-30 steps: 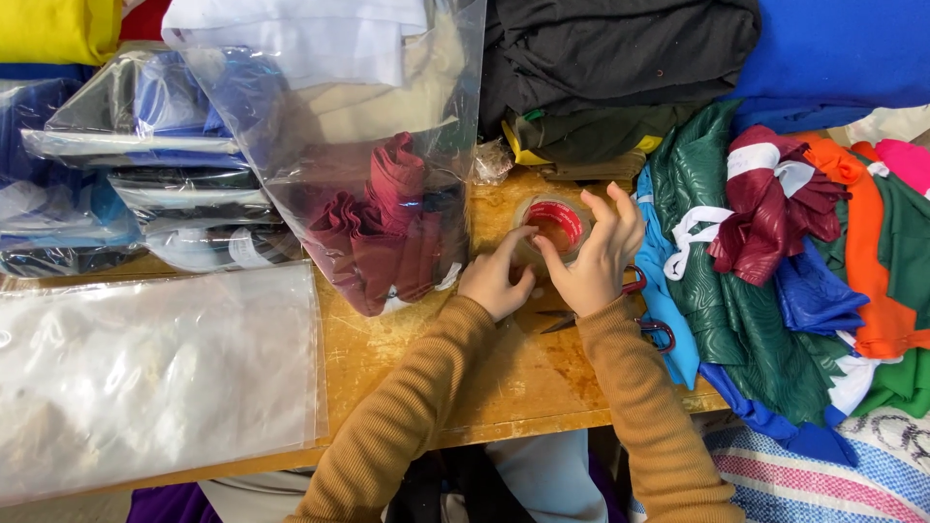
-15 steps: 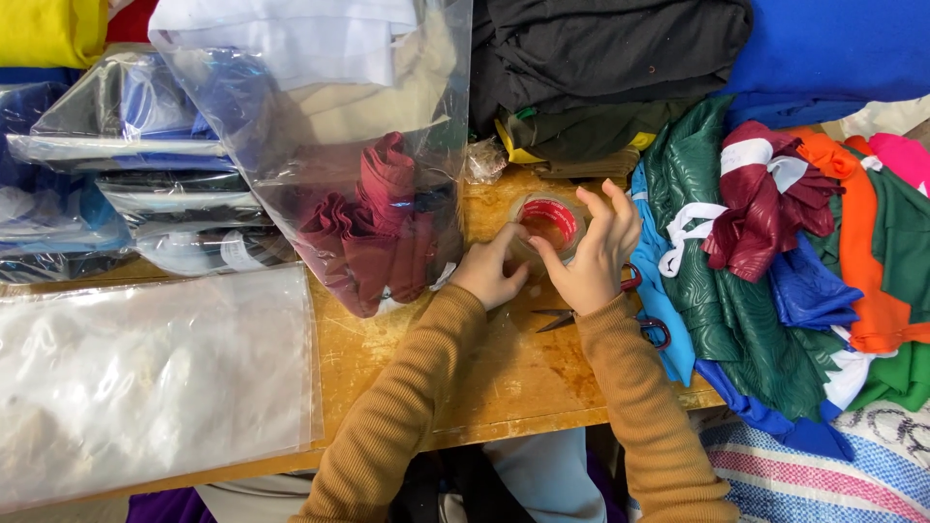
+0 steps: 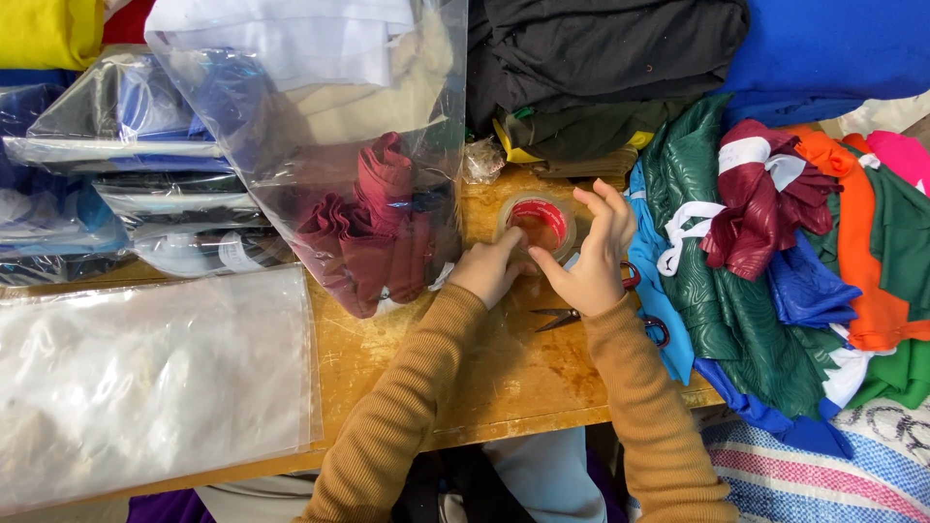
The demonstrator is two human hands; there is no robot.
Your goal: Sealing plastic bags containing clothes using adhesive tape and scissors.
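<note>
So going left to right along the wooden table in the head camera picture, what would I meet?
Flat clear plastic bag → bag with maroon cloth → left hand → tape roll → right hand → green fabric → orange cloth.

1. the scissors [image 3: 581, 315] lie mostly under the right hand [image 3: 586, 257]; only the blade tips and part of a handle show.
2. the left hand [image 3: 489, 271] hides the near edge of the tape roll [image 3: 538, 223].
3. the flat clear bags [image 3: 145, 387] run off the left edge.
4. the folded blue cloth [image 3: 833, 48] is cut by the top edge.
</note>
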